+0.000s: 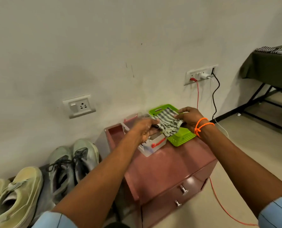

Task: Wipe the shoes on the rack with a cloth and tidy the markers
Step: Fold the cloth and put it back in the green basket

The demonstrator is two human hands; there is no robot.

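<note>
Both hands, L (144, 130) & R (188, 118), pinch striped cloth (167, 123) btwn them.

Pretty even, soft indoor light, no harsh glare. Faint shadow smudges the wall (81, 76) at left. Wide-angle bend warps the edges, and the left hand (143, 130) looks motion-blurred.

No legible text, label or number anywhere.

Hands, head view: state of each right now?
Left hand: grip on the near-left end of the striped cloth.
Right hand: pinches the cloth's far-right edge, over the green basket.
</note>
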